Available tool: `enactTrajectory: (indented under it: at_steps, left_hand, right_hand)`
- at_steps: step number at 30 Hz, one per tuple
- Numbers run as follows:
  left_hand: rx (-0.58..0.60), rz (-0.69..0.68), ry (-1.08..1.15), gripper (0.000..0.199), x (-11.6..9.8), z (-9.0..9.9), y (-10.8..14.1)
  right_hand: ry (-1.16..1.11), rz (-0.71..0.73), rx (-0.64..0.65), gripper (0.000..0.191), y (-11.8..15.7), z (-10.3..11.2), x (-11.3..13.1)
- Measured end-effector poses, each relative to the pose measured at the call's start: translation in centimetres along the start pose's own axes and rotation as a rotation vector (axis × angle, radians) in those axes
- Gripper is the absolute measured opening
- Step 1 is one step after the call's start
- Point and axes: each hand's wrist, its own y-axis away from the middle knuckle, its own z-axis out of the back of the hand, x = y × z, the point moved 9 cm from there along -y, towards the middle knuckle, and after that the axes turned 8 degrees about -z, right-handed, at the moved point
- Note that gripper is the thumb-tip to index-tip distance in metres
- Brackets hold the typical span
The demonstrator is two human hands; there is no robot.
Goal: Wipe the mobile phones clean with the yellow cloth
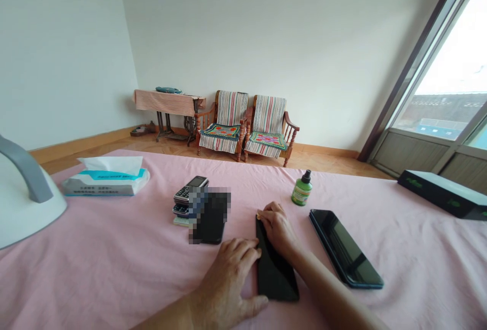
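Observation:
A slim black phone lies flat on the pink cloth in front of me. My left hand rests at its left side, fingers against the long edge and thumb spread out by the near corner. Over the far end is my right hand, its fingertips pressed together at the far left corner. A tiny tan bit shows under those fingertips; what it is I cannot make out. To the right lies a larger dark phone, screen up. Beyond the hands stands a green bottle with a black cap.
Left of my hands, a stack of keypad phones adjoins another black phone, partly blurred out. Farther left are a tissue pack and a white appliance with a grey handle. A black box sits at the right edge.

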Motion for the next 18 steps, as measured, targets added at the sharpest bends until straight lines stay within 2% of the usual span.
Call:
enactTrajectory:
  at_steps: [3, 10, 18]
  left_hand:
    - [-0.005, 0.003, 0.006, 0.061, -0.1, 0.2, 0.1]
    - [-0.029, 0.000, 0.017, 0.061, 0.1, 0.1, 0.0]
    - [0.005, 0.020, 0.010, 0.063, -0.2, 0.0, 0.0]
  right_hand:
    - [-0.009, 0.004, -0.004, 0.029, -0.1, 0.0, 0.2]
    - [-0.037, 0.049, 0.054, 0.026, 3.3, 0.8, 2.1]
    - [0.012, 0.019, 0.013, 0.027, -0.5, -0.2, 0.3]
